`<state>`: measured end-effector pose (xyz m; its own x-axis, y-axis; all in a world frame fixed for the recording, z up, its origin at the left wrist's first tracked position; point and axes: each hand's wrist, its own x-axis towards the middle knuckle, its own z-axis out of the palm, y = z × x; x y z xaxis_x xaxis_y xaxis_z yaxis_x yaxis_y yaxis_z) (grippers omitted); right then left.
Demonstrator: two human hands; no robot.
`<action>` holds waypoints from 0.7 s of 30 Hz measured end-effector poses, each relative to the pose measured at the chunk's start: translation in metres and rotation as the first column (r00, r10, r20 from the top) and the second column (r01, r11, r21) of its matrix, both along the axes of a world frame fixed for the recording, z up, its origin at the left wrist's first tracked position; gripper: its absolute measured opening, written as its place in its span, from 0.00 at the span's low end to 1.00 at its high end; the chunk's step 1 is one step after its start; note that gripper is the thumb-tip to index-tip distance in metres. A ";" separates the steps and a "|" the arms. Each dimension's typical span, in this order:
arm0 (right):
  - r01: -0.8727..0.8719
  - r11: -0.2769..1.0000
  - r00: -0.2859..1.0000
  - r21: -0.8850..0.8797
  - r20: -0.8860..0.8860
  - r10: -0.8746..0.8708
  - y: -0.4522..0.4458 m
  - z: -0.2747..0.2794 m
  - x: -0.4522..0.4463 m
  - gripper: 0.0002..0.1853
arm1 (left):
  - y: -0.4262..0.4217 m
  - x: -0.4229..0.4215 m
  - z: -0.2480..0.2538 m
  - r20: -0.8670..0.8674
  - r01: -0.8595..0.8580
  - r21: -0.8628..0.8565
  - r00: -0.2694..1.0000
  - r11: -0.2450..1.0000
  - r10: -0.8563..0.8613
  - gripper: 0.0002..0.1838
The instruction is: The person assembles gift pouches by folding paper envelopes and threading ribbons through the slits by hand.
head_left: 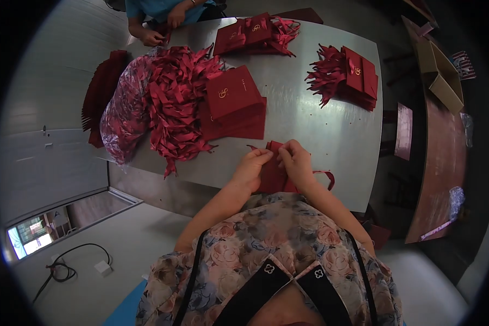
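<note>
A dark red paper gift bag (273,173) is held upright close to my body at the table's near edge. My left hand (250,167) pinches its top edge on the left side. On the right side, my right hand (297,162) grips the same edge with bent fingers. A loop of red ribbon (329,177) sticks out beside my right wrist, and a short ribbon end shows by my left hand. The lower part of the bag is hidden by my hands and clothing. Just beyond lies a stack of flat red bags (233,95) with gold print.
A heap of red ribbons (176,100) spills from a clear plastic bag (126,108) on the left. Bags with ribbon handles lie in piles at the back (250,33) and right (359,76). Another person's hands (163,30) work across the metal table (320,130). A cardboard box (439,76) stands far right.
</note>
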<state>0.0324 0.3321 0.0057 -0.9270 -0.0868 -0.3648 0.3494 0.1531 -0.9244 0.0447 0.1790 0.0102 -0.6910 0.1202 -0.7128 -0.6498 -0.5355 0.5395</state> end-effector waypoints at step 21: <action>-0.072 0.982 0.992 -0.175 -0.119 0.051 0.011 -0.004 0.021 0.05 | -0.005 -0.004 0.011 -0.041 0.042 0.292 0.999 0.956 -0.032 0.06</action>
